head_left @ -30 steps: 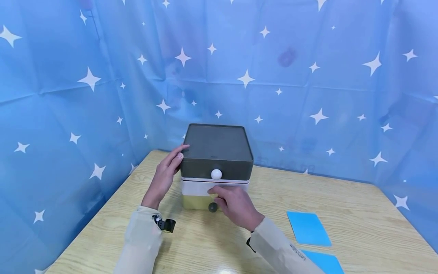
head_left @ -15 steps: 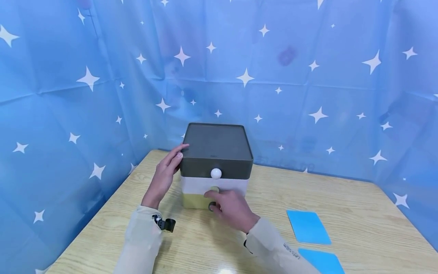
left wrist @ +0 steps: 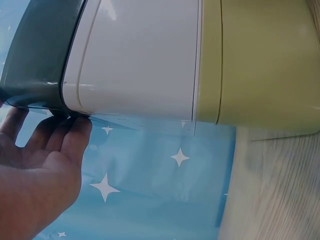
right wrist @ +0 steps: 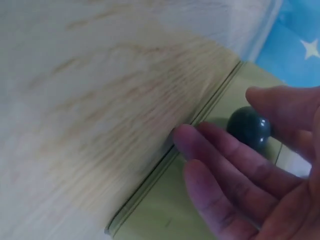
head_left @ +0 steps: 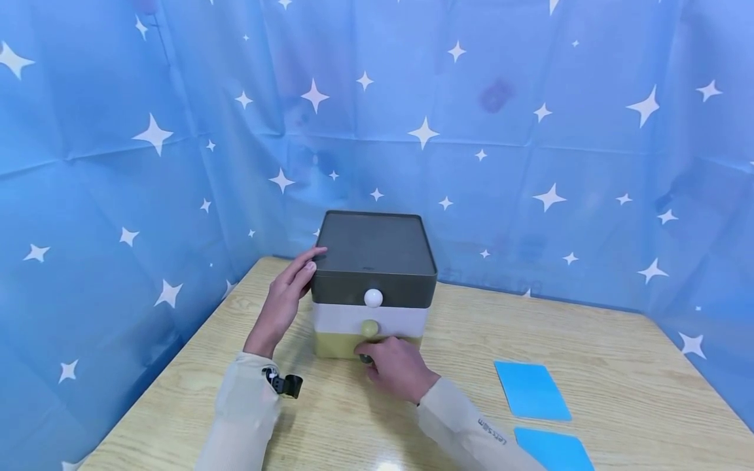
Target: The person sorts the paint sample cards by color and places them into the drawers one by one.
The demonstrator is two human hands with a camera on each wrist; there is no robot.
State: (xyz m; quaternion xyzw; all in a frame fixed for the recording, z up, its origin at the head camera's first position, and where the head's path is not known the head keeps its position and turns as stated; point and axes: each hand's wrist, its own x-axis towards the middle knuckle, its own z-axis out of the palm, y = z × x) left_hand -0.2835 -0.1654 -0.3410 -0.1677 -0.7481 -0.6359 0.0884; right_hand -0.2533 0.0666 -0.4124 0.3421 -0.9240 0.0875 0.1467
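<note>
1. Blue backdrop (head_left: pixel 377 111), white four-point stars, fills back and left. Faint marks right of the unit, illegible. No change.
2. Wood-grain table (head_left: pixel 618 379), same as before.
3. Drawer unit (head_left: pixel 377 242) on the table, centre, near the backdrop: dark top tier (head_left: pixel 338 288), white middle tier (head_left: pixel 341 319), yellow-green bottom tier (head_left: pixel 334 345). A second ago a dark gap line ran across the white tier's upper edge; now gone, fronts look flush. Contents hidden.
4. Sleeves, light: left sleeve (head_left: pixel 241 412), right sleeve (head_left: pixel 465 425). Right one carries dark lettering, reads roughly "Lets slim", upside down from here; small.
5. Left hand (head_left: pixel 283 301): unmoved, fingers extended and a bit spread, touching the left side and edge of the top tier.
6. Right hand (head_left: pixel 400 369): a second ago up at the white tier, now lower, at the bottom tier. Finger bent over the dark knob, thumb opposite; pinching it, firmness can't tell.
7. Two blue cards, flat, table right: far card (head_left: pixel 533 390), near card (head_left: pixel 554 450), cut by frame edge. Unchanged.
8. Black strap (head_left: pixel 288 386), left wrist.
9. Knobs: white knob (head_left: pixel 374 298) on top tier; yellow-green knob (head_left: pixel 370 328) on middle, now uncovered; dark knob (right wrist: pixel 248 129) on bottom, now partly covered.
10. Tiny mark on unit's front top edge, unreadable.
</note>
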